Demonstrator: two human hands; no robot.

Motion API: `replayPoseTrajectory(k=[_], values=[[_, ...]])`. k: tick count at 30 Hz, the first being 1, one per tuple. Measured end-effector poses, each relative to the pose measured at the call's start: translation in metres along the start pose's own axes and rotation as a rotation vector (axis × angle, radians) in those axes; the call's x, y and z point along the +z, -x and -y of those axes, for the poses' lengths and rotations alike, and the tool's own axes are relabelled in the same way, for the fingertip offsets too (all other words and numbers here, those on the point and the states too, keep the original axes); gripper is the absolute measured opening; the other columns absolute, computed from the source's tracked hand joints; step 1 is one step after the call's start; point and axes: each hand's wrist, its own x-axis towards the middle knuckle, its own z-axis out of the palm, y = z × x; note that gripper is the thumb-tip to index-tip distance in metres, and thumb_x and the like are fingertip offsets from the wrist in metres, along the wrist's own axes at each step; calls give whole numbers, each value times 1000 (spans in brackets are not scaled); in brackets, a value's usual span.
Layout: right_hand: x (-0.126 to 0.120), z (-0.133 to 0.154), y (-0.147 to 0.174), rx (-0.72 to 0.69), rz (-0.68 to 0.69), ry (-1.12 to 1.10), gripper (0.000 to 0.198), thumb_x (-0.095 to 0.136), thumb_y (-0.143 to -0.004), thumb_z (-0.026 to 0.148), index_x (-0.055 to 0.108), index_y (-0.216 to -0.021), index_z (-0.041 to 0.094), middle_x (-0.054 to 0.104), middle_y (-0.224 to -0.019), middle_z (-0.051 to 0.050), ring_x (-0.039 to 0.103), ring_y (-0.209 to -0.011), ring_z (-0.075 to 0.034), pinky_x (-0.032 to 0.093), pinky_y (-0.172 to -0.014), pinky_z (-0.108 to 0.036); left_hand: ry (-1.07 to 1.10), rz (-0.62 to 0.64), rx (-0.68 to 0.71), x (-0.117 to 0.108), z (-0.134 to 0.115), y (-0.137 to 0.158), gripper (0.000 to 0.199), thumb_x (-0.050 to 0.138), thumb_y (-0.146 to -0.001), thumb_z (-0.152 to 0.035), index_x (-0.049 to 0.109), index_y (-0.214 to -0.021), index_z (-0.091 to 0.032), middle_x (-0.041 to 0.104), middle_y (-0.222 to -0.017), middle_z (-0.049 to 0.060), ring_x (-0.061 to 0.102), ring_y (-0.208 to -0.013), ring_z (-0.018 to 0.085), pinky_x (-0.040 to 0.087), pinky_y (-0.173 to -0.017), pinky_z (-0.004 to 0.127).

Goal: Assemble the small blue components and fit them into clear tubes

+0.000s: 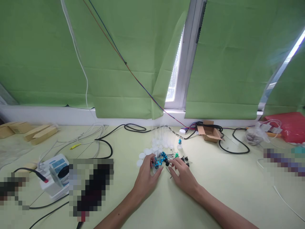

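My left hand [145, 175] curls around a small clear container [153, 170] at the left side of a pile of small parts. Shiny blue parts [164, 156] lie just beyond its fingers; some may be inside the container. On the other side of the pile, my right hand [186, 176] has its thumb and fingers drawn together at the small pieces. What they hold, if anything, is too small to tell. A thin metal rod [169, 172] lies by the right fingertips. Black parts [185, 159] and a green part [176, 155] are just past that hand.
White round caps [142, 156] and clear tubes [164, 135] stand behind the pile. A white-capped clear bottle [180, 141] holds something blue. Farther right is an open cardboard box [209, 133] among black cables. A white power strip [53, 178] sits at left.
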Motion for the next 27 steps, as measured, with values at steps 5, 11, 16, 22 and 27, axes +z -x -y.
replayPoseTrajectory(k=[5,11,16,22,27], values=[[-1,-6,-1,8,-5,-25,17,47,-93,18,56,-106,21,58,-94,-7,59,-83,-20,50,-76,-34,12,10,-23,0,0,1,35,56,-86,-36,47,-118,-23,57,-94,3,54,-77,17,47,-68,31],[-3,-9,-3,7,-44,-45,15,47,-94,22,57,-104,20,58,-89,-7,58,-77,-19,51,-72,-33,140,73,-7,2,0,1,41,59,-84,-32,43,-120,-23,55,-98,4,55,-77,16,49,-67,30],[-5,-1,-4,-4,-61,-90,18,45,-95,25,57,-108,20,59,-86,-7,58,-80,-20,51,-74,-34,169,65,-4,-4,-3,-3,30,49,-90,-32,45,-118,-23,56,-101,5,57,-85,17,49,-76,33],[-5,0,0,31,-60,-148,28,48,-94,28,50,-121,20,62,-101,-10,59,-93,-23,51,-84,-37,-242,-140,50,-24,7,-16,14,43,-87,-20,53,-97,-21,54,-94,6,53,-90,23,45,-80,39],[1,-1,4,55,-5,-172,44,52,-91,29,39,-133,22,61,-113,-10,58,-103,-24,49,-91,-41,-611,-37,-18,-28,21,-16,22,44,-81,-13,55,-100,-17,50,-101,11,47,-92,28,42,-77,39]])
